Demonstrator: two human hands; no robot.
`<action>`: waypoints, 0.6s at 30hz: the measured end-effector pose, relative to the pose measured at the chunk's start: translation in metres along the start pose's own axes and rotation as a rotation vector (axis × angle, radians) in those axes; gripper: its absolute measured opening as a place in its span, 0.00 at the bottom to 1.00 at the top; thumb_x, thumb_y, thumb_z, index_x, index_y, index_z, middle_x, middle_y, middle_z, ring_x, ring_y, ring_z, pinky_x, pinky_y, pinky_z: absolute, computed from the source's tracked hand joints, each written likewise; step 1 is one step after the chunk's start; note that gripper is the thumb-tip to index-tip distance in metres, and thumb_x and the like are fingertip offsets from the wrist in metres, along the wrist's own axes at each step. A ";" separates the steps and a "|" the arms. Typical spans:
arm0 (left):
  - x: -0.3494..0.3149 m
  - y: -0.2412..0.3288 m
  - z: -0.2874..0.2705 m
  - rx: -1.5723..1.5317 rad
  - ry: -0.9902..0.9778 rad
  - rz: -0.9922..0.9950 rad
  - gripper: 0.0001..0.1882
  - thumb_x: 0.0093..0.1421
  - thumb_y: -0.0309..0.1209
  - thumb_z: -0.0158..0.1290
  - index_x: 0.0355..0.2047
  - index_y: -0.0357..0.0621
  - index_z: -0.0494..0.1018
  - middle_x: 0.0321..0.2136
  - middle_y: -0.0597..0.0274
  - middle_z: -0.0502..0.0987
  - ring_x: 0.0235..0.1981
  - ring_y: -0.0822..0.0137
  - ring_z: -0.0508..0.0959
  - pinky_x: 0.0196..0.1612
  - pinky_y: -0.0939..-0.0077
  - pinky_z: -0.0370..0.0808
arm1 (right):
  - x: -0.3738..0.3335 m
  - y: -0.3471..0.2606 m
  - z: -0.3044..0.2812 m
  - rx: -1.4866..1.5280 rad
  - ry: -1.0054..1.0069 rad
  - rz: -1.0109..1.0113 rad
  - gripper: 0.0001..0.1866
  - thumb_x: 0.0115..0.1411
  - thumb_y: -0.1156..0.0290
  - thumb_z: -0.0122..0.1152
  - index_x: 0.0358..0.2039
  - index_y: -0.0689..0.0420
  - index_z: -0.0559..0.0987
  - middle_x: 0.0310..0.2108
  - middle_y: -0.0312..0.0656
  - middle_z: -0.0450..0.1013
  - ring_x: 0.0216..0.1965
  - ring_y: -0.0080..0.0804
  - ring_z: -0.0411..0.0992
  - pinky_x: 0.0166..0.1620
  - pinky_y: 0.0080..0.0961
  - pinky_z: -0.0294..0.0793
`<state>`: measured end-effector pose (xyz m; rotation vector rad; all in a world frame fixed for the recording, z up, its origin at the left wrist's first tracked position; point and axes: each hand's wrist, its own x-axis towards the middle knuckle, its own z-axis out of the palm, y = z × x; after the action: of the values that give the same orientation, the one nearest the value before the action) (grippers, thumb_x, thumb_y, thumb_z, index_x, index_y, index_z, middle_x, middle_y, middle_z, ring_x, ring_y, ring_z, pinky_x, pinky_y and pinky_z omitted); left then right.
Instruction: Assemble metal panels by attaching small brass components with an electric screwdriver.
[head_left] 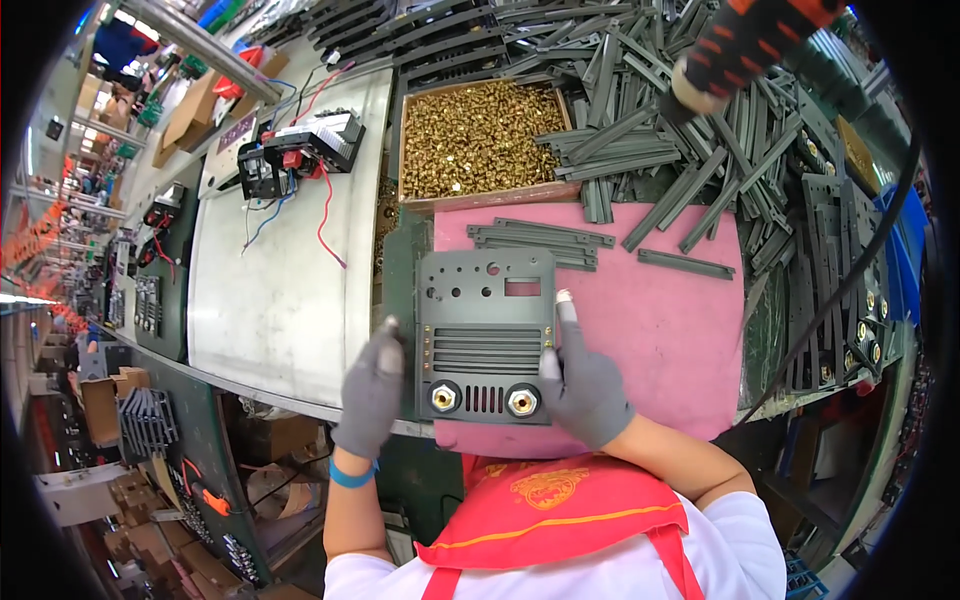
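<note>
A dark grey panel (484,312) lies flat on the near left part of a pink mat (650,350). It has holes and a rectangular cutout at its far end, a slotted grille in the middle, and two round brass-centred sockets at its near end. My right hand (588,390), in a grey glove, is at the panel's right edge, thumb and forefinger stretched out and apart, the thumb touching or nearly touching it. My left hand (372,395), gloved likewise, is just left of the panel with fingers extended and nothing in it; it is slightly blurred.
Beyond the mat stands a box of small brass nuts (480,140). Grey strips (545,240) lie on the mat and pile up behind it. A screwdriver-like power tool (740,60) hangs at the upper right. Wired units (305,150) sit on the left bench; more panels (840,270) stack right.
</note>
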<state>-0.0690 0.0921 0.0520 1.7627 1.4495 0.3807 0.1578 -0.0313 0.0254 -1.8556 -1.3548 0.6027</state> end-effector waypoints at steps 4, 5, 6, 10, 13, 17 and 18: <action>-0.016 -0.015 0.016 0.217 -0.106 0.223 0.23 0.70 0.41 0.41 0.51 0.30 0.71 0.35 0.38 0.77 0.38 0.40 0.77 0.43 0.57 0.74 | 0.001 0.012 -0.001 -0.098 -0.101 0.128 0.40 0.64 0.63 0.50 0.68 0.71 0.47 0.13 0.50 0.68 0.15 0.51 0.70 0.22 0.45 0.69; -0.015 -0.017 0.020 0.146 -0.115 0.192 0.23 0.70 0.40 0.41 0.51 0.30 0.70 0.34 0.38 0.77 0.37 0.40 0.77 0.42 0.57 0.74 | 0.001 0.013 -0.001 -0.068 -0.145 0.142 0.40 0.64 0.63 0.50 0.68 0.71 0.47 0.13 0.50 0.68 0.15 0.51 0.70 0.22 0.45 0.69; -0.017 -0.016 0.022 0.075 -0.100 0.196 0.23 0.70 0.40 0.40 0.51 0.30 0.70 0.34 0.37 0.77 0.37 0.39 0.77 0.41 0.57 0.74 | -0.001 0.013 -0.002 -0.001 -0.196 0.152 0.40 0.64 0.62 0.50 0.67 0.72 0.47 0.15 0.52 0.70 0.17 0.52 0.71 0.24 0.46 0.70; -0.028 0.010 0.019 0.226 -0.073 0.090 0.24 0.70 0.37 0.38 0.55 0.26 0.67 0.35 0.33 0.77 0.39 0.39 0.78 0.40 0.57 0.74 | -0.001 0.003 -0.013 0.166 -0.234 0.100 0.41 0.64 0.60 0.49 0.67 0.73 0.46 0.21 0.57 0.73 0.23 0.57 0.74 0.29 0.50 0.71; -0.040 0.050 0.006 0.076 0.011 0.282 0.24 0.70 0.33 0.38 0.58 0.25 0.64 0.40 0.31 0.76 0.39 0.39 0.78 0.43 0.58 0.75 | 0.012 -0.004 -0.039 0.269 -0.147 -0.073 0.40 0.64 0.64 0.49 0.69 0.69 0.44 0.28 0.55 0.75 0.28 0.50 0.76 0.34 0.41 0.74; 0.020 0.103 0.002 0.330 0.206 0.827 0.20 0.68 0.29 0.39 0.55 0.30 0.66 0.41 0.32 0.75 0.41 0.37 0.77 0.45 0.56 0.75 | 0.066 0.003 -0.082 0.470 0.060 -0.056 0.37 0.64 0.69 0.49 0.70 0.65 0.48 0.37 0.40 0.70 0.35 0.25 0.68 0.41 0.23 0.72; 0.051 0.118 0.006 0.458 0.290 1.049 0.19 0.68 0.31 0.38 0.53 0.32 0.68 0.41 0.33 0.75 0.42 0.37 0.76 0.45 0.55 0.74 | 0.082 0.006 -0.094 0.595 0.160 0.069 0.36 0.64 0.70 0.49 0.69 0.67 0.50 0.39 0.38 0.70 0.37 0.25 0.68 0.44 0.21 0.70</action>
<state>0.0310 0.1348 0.1218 2.8645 0.6753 0.9110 0.2571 0.0174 0.0821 -1.4295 -0.8824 0.7756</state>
